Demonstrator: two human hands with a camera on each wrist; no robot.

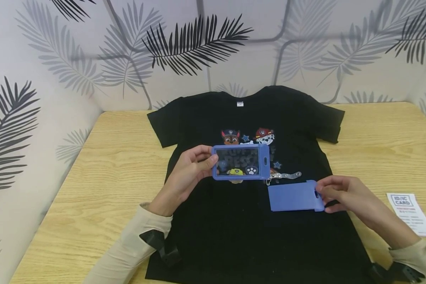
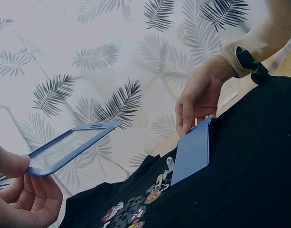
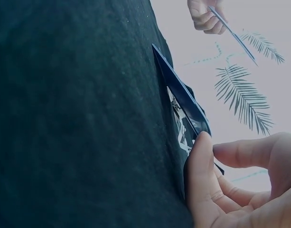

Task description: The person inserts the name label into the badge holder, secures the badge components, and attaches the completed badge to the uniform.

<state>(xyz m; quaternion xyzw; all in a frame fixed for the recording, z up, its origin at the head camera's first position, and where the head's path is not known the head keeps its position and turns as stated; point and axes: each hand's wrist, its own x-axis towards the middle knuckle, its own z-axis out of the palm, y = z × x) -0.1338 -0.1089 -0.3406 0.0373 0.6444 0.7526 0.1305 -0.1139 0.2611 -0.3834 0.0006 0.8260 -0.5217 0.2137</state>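
My left hand (image 1: pixel 186 173) pinches the left end of a blue badge-holder frame (image 1: pixel 240 180) with a clear window, thumb on top. The frame is raised above a black T-shirt (image 1: pixel 262 244), whose print shows through the window. My right hand (image 1: pixel 351 199) holds the slotted end of a flat blue badge-holder panel (image 1: pixel 292 197), low over the shirt, its free end pointing left. In the left wrist view, the panel (image 2: pixel 192 154) slants down towards the shirt, apart from the frame (image 2: pixel 71 159). A clear strap clip (image 1: pixel 287 176) with a metal hook lies between the two parts.
The shirt lies spread on a wooden table (image 1: pixel 124 157), cartoon dog print (image 1: pixel 230 137) facing up. A white printed ID/IC card (image 1: pixel 406 209) lies at the right, partly behind my right forearm. Leaf-patterned cloth (image 1: pixel 234 71) rises behind the table and along its left side.
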